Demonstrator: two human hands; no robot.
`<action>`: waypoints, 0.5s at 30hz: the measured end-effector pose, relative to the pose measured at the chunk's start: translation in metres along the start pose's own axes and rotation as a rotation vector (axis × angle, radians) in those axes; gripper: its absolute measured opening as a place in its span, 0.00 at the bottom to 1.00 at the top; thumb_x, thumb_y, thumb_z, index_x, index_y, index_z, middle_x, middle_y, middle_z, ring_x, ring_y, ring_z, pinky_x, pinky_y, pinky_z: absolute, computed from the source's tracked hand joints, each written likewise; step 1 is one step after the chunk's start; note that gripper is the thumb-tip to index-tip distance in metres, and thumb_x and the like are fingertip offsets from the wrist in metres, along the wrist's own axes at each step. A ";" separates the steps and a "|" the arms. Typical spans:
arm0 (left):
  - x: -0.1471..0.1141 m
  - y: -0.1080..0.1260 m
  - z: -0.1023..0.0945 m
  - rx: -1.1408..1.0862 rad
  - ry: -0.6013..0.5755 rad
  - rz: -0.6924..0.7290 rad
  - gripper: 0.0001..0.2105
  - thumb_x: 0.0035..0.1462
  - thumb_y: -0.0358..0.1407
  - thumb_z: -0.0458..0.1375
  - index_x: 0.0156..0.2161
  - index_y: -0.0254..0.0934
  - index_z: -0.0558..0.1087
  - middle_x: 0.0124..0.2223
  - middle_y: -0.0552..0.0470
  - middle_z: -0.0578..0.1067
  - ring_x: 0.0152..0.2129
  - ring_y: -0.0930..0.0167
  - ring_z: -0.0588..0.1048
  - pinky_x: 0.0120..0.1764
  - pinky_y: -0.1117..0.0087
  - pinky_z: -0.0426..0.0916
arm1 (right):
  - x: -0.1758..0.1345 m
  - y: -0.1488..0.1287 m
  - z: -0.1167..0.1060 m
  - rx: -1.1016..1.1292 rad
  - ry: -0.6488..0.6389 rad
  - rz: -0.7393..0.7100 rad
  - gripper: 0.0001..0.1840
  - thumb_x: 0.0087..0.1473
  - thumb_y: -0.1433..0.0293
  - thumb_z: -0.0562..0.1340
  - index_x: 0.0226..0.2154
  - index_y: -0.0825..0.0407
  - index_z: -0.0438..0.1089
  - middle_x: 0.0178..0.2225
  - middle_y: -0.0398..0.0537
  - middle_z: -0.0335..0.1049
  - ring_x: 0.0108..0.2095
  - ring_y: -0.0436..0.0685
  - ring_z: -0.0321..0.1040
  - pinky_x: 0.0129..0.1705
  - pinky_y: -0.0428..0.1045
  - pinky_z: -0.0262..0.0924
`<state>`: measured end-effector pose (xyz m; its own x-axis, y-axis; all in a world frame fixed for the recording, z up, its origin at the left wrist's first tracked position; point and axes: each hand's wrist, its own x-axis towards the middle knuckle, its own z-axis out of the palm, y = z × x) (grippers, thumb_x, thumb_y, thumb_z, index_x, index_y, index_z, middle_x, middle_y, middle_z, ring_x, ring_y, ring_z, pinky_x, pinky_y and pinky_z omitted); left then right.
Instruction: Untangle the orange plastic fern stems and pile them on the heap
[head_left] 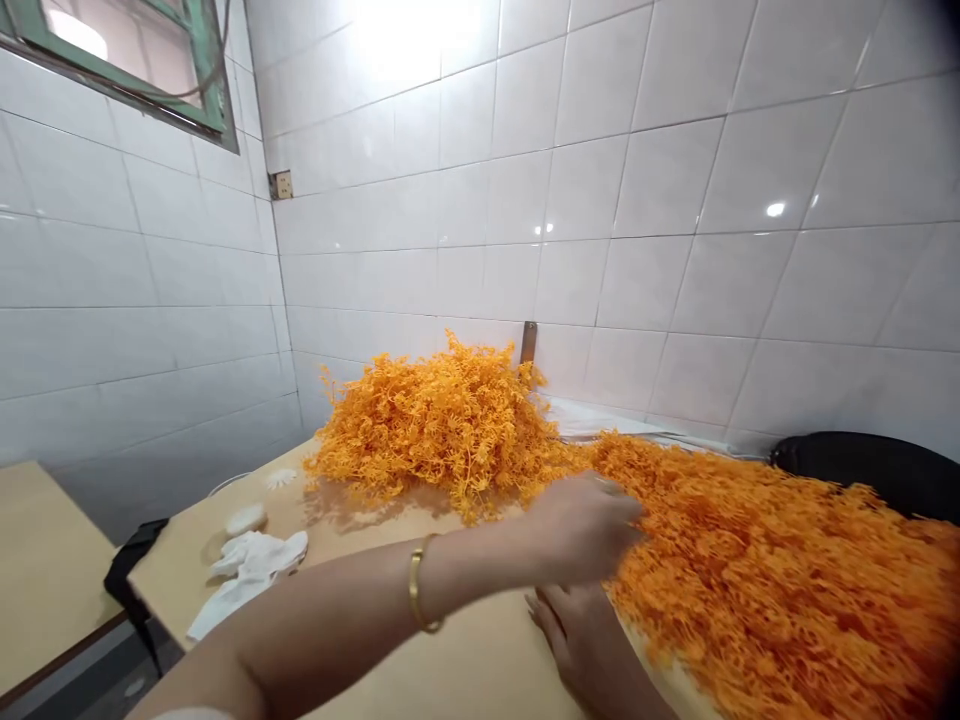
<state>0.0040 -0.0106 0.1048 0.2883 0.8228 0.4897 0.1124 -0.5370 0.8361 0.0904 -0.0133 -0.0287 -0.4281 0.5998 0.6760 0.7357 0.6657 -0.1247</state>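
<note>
My left hand (585, 528), with a gold bracelet (416, 585) on its wrist, reaches across to the right and passes above my right hand. Motion blurs its fingers, which bend at the near edge of the deep orange heap of feathery plant sprigs (735, 550). Low over the table, my right hand (576, 630) has its fingers curled together; anything in them is hidden. Beyond my hands stands a lighter yellow-orange bunch of feathery sprigs (442, 430), its near side close to my left wrist.
On the pale wooden table (450, 650) lie a white cloth (259, 565) and a round white object (246, 520). A black rounded object (877, 465) sits behind the heap at right. A brown upright strip (529, 343) leans near the tiled wall (585, 200). Another tabletop (45, 560) is at left.
</note>
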 end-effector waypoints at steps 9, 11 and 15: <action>-0.042 -0.076 -0.127 0.744 0.392 -0.083 0.11 0.47 0.42 0.51 0.22 0.37 0.62 0.23 0.54 0.61 0.22 0.73 0.60 0.26 0.72 0.54 | 0.008 0.001 -0.017 -0.120 -0.216 0.084 0.08 0.51 0.73 0.50 0.26 0.51 0.62 0.32 0.49 0.61 0.34 0.55 0.56 0.35 0.51 0.51; -0.046 -0.088 -0.131 0.639 0.392 -0.185 0.12 0.45 0.44 0.52 0.23 0.36 0.64 0.21 0.56 0.61 0.19 0.74 0.59 0.24 0.73 0.54 | 0.007 0.005 -0.017 -0.123 -0.197 0.101 0.09 0.52 0.73 0.49 0.27 0.52 0.62 0.32 0.49 0.61 0.34 0.55 0.56 0.35 0.51 0.51; -0.048 -0.102 -0.119 0.405 0.318 -0.258 0.11 0.44 0.42 0.53 0.26 0.34 0.67 0.23 0.54 0.64 0.20 0.75 0.62 0.24 0.74 0.57 | 0.001 0.010 -0.018 -0.069 -0.134 0.133 0.10 0.53 0.72 0.48 0.28 0.52 0.63 0.33 0.50 0.61 0.35 0.55 0.56 0.36 0.51 0.51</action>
<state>-0.1345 0.0270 0.0254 -0.0895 0.9186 0.3849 0.5142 -0.2884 0.8077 0.1068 -0.0139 -0.0159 -0.3875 0.7374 0.5533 0.8227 0.5474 -0.1534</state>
